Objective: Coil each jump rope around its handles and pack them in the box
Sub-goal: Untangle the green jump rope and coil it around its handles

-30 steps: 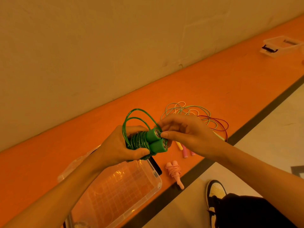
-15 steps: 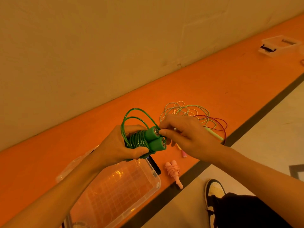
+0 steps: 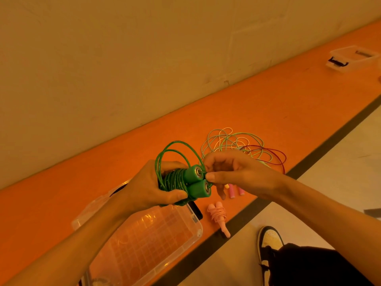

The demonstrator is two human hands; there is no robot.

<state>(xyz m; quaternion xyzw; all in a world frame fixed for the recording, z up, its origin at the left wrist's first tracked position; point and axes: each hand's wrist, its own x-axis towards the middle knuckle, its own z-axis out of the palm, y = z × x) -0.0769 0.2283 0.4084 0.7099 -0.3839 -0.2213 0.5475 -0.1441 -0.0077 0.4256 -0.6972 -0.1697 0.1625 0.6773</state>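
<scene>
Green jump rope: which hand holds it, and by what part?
Left hand grips the green jump rope around its cord-wrapped handles; right hand pinches its cord at the handle ends.

Orange ledge (image 3: 268,104): clear box (image 3: 199,232), coiled pink rope (image 3: 219,215), rope tangle (image 3: 233,141), second box (image 3: 350,58).

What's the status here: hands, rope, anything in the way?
Left hand grips green plastic-cord jump rope, mostly coiled round its handles. Right hand pinches its cord at the handle ends. Clear plastic box open below, nothing in the way.
</scene>
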